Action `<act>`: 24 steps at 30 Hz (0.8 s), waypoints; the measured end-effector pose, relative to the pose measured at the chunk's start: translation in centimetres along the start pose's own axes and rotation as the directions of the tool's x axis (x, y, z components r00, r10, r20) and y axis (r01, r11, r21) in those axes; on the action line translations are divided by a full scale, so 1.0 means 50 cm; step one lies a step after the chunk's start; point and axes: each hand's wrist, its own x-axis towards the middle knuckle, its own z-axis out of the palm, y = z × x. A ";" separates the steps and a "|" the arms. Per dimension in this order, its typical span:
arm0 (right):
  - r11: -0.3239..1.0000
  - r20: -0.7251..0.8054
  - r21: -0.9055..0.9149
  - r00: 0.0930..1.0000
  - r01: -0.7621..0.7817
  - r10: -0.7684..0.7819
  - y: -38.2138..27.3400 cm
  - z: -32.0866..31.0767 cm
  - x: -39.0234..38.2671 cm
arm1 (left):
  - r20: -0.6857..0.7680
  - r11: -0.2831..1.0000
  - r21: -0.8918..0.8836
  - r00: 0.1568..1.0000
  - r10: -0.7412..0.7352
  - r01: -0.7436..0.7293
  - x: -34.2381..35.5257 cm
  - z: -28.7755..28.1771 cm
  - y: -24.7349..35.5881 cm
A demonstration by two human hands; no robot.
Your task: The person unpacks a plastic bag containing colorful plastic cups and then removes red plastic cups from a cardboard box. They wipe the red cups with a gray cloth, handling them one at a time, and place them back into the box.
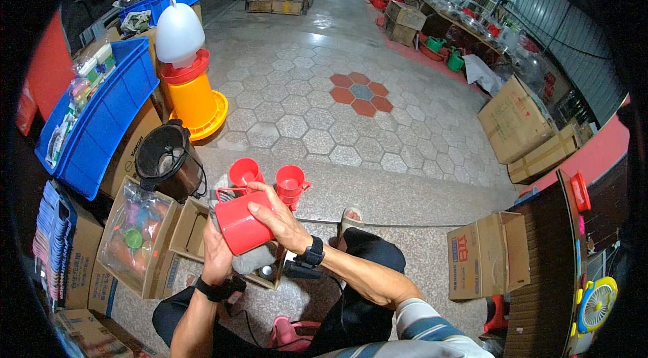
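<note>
A plain red mug (241,228) is held tilted in front of me, its handle toward the far left. My left hand (216,257) supports it from the left and below, with a grey cloth (254,262) bunched about the mug. My right hand (278,219) grips the mug from the right, thumb lying across its side. Just beyond my hands stand another red mug (244,172) and a stack of red mugs (291,181). An open cardboard box (190,230) sits at the left of my hands, partly hidden by them.
At left are a dark bucket-like pot (169,162), a carton of plastic-wrapped goods (138,236), a blue bin (101,122) and a yellow-and-red feeder (196,98). An open carton (487,257) stands at right, near a small yellow fan (597,304). A dark cable (341,297) hangs near my legs.
</note>
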 end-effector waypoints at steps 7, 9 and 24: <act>1.000 0.021 0.010 1.000 0.015 -0.015 0.005 -0.007 0.005 | -0.003 0.999 0.036 1.000 0.013 -0.013 0.004 0.006 0.007; 1.000 0.014 0.000 1.000 0.020 -0.020 0.001 -0.007 0.003 | 0.007 1.000 0.023 1.000 0.016 -0.016 0.006 0.006 0.004; 0.993 -0.006 0.112 0.999 -0.048 0.049 -0.010 -0.012 0.003 | 0.065 0.974 -0.189 0.991 -0.114 0.125 0.007 -0.004 0.005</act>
